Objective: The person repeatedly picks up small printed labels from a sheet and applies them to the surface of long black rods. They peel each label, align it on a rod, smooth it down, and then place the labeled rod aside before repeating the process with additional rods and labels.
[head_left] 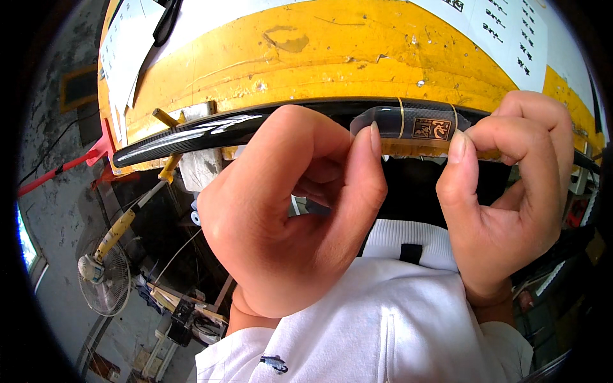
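Observation:
A long glossy black tube (211, 131) with a carbon-like weave lies along the near edge of a yellow table. Around its right part sits a clear plastic film (378, 118), crossed by two thin pale bands (401, 117). Between those bands shows a small dark label with copper-coloured marks (432, 129). My left hand (300, 210) pinches the film's left end between thumb and forefinger. At the film's right end, my right hand (511, 191) makes a similar pinch. Its other fingers are curled, and the tube passes behind both hands.
The yellow table (306, 57) has a chipped, stained surface. White sheets (491, 32) with writing lie at its far right, and more papers (131, 51) at far left. A yellow clamp-like bar (167, 119) stands by the tube's left end. Lower left is a standing fan (104, 281).

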A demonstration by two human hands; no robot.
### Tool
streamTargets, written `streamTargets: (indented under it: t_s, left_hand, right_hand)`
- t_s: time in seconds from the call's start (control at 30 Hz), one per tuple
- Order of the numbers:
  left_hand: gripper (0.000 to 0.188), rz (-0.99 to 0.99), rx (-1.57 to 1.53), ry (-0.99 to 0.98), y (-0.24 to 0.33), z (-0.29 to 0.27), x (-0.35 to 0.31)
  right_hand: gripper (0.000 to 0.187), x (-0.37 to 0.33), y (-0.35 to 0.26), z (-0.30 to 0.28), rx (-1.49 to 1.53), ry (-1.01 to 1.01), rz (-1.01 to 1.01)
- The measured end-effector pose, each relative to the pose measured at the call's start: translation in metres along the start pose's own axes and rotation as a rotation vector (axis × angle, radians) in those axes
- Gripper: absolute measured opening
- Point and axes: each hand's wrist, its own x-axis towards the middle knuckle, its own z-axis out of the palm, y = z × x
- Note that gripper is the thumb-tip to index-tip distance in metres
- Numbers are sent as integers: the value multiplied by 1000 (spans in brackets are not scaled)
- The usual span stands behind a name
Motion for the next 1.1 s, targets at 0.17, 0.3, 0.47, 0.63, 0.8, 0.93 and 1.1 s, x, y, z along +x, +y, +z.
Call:
streamTargets:
  t_s: [0.17,0.3,0.47,0.63,0.8,0.93,1.1]
  left_hand:
    - [19,11,-20,-6,-2,0,1]
    - [19,7,-35,-5,-2,0,0]
    - [19,1,-35,-6,-1,0,1]
    - [18,13,-38,3,-1,1,0]
    - [19,-4,-60,12,-1,1,-1]
    - [19,-7,-54,-4,0,2,0]
    - [19,-18,-69,-11,0,2,0]
  right_hand:
    - [23,2,-1,-1,-8,-16,-3]
    - [23,4,-3,-2,-9,-31,18]
    - [24,4,-4,0,-6,-11,35]
    - [24,-5,-4,13,45,122,94]
    - [24,2,-5,4,22,50,53]
    - [24,-6,0,15,93,170,73]
    - [25,-5,-1,11,55,121,58]
